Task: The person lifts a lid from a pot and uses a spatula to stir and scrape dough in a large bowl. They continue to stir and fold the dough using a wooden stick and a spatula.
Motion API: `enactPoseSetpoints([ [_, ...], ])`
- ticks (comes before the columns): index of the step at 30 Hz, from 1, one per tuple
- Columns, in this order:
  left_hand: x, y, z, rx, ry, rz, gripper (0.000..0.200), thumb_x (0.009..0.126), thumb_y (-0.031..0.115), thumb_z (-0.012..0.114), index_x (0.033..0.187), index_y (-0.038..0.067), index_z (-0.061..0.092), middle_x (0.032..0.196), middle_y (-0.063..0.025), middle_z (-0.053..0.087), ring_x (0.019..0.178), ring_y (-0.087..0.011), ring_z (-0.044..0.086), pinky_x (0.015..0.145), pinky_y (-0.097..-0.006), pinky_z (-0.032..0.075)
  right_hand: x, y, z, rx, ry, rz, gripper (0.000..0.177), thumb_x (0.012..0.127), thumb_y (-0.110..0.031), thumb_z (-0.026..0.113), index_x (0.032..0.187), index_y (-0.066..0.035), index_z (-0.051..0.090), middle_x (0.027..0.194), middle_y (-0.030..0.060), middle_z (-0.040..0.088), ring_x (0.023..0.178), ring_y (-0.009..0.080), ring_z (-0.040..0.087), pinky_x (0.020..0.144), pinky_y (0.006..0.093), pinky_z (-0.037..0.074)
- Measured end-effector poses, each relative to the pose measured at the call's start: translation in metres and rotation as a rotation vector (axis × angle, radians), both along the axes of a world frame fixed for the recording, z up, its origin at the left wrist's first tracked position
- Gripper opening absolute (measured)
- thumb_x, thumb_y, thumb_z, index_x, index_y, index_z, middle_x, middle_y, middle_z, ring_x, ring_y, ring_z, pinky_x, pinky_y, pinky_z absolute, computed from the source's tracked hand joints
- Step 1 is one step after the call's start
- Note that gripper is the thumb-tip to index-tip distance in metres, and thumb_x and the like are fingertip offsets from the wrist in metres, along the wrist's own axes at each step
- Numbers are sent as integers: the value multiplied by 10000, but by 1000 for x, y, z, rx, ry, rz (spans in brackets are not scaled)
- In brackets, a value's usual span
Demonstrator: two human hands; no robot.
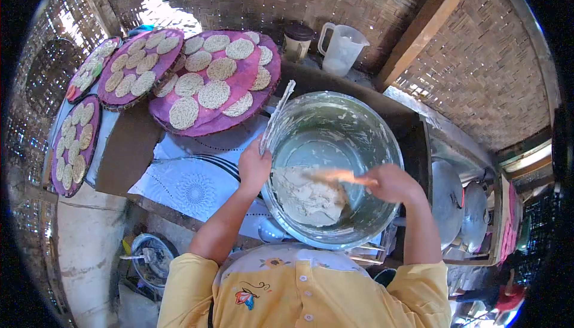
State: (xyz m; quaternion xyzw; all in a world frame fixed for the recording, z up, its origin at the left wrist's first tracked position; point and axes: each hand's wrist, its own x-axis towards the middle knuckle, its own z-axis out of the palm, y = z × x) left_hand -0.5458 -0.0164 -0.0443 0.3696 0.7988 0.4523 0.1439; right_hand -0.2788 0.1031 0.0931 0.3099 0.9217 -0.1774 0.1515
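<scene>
A large metal basin [391,137] stands in front of me, its inner wall smeared with pale batter. Thick whitish dough [311,199] lies at the bottom, toward my side. My right hand [391,183] is closed around the handle of a wooden spatula [341,176], whose far end is blurred by motion over the dough. At the basin's left rim, my left hand [255,168] is closed on a flat, dough-coated stick [278,113] that points up and away. Whether its fingers also grip the rim is hidden.
Round trays with purple cloth [269,59] hold several pale coiled discs at the left and back. A plastic pitcher [344,50] and a dark-lidded jar [297,41] stand behind the basin. Large metal pots [445,202] are at right; a bucket [154,259] sits low left.
</scene>
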Motion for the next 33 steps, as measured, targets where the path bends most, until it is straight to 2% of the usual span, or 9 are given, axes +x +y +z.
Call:
enactPoseSetpoints([
  [5, 0, 0, -6, 127, 59, -30, 390, 756, 92, 549, 1141, 35, 545, 973, -218, 613, 887, -372, 592, 778, -415, 463, -33, 11, -61, 43, 5, -62, 352, 689, -109, 578, 1026, -162, 662, 922, 150, 645, 849, 320, 617, 777, 399, 485],
  [7, -2, -1, -6, 115, 69, -33, 391, 754, 89, 554, 1142, 36, 545, 973, -218, 613, 880, -372, 594, 773, -415, 464, -50, -12, -60, -10, -253, -45, 359, 687, -110, 584, 1034, -161, 659, 930, 144, 646, 856, 315, 619, 787, 389, 484],
  [10, -1, -2, -3, 68, 74, -22, 398, 751, 90, 562, 1145, 40, 544, 968, -218, 614, 874, -373, 595, 771, -414, 465, -12, -10, -52, 67, -102, 27, 382, 683, -100, 593, 1054, -169, 651, 940, 137, 646, 864, 307, 620, 793, 382, 481],
  [12, -1, -1, -5, 69, 56, -11, 403, 748, 89, 566, 1148, 43, 544, 963, -220, 614, 872, -373, 595, 771, -413, 465, 4, 9, -4, -129, -4, -50, 387, 694, -95, 590, 1068, -179, 645, 941, 140, 644, 867, 313, 615, 791, 386, 479],
  [18, 0, 1, -2, 48, 14, -10, 389, 758, 95, 551, 1146, 64, 552, 947, -223, 614, 868, -374, 596, 767, -416, 465, -42, 37, -39, 194, 66, -74, 307, 733, -139, 573, 1025, -172, 661, 927, 146, 642, 866, 324, 612, 775, 399, 486],
  [26, 1, -1, 1, 32, 86, 8, 386, 761, 113, 542, 1145, 68, 555, 930, -226, 615, 848, -375, 600, 751, -422, 471, -107, 57, -98, 215, -191, 87, 306, 678, -110, 560, 959, -148, 675, 911, 145, 647, 853, 329, 616, 750, 404, 497],
  [29, 0, 0, -1, 22, 44, 13, 383, 762, 112, 545, 1142, 69, 557, 927, -226, 616, 837, -376, 602, 745, -424, 472, -69, 42, -29, -6, -165, -15, 354, 712, -101, 574, 1049, -177, 649, 949, 154, 634, 913, 326, 595, 787, 402, 476],
  [31, 0, 1, -5, 37, 37, 23, 383, 760, 111, 549, 1141, 70, 558, 925, -225, 616, 833, -376, 602, 743, -425, 473, -30, 33, -30, 0, 44, 6, 392, 720, -97, 576, 1097, -188, 628, 943, 158, 631, 875, 331, 598, 768, 405, 476],
  [33, -1, 2, -11, 93, 77, 17, 387, 756, 111, 554, 1142, 72, 558, 924, -224, 617, 832, -375, 602, 741, -425, 472, -13, 0, -29, -32, -63, -91, 415, 743, -99, 567, 1146, -194, 597, 947, 164, 626, 857, 339, 596, 759, 406, 476],
])
